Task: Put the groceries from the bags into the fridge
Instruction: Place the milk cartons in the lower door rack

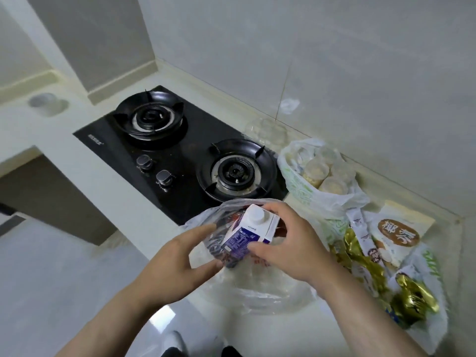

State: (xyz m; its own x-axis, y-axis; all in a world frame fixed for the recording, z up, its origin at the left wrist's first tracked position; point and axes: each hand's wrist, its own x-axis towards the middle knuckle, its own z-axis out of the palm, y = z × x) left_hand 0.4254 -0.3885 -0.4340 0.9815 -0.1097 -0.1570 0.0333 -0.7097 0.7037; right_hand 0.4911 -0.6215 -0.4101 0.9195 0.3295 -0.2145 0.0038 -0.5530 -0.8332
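From the head camera, a small white and blue carton (247, 229) with a round white cap is in the open mouth of a clear plastic bag (260, 295). The carton is tilted, with its cap pointing toward the stove (164, 153). The right hand (283, 244) grips it: the thumb lies on the near side and the other fingers are curled over the far side. The left hand (177, 265) holds the edge of the clear plastic bag, pinching the plastic between the thumb above and the curled fingers below. This bag stands at the front edge of the pale counter (64, 140), just in front of the near burner. Some dark and red things show inside it, but they are too blurred to tell what they are.

To the right, beside the stove, a white bag (301, 191) with green print stands open, and several clear cups (318, 170) with lids are upright in it. Nearer the corner lie a pale pack (398, 237) with a brown label and some gold packets (410, 298), partly inside another thin bag. Far left on the counter there is a small round object (42, 101), perhaps a glass.
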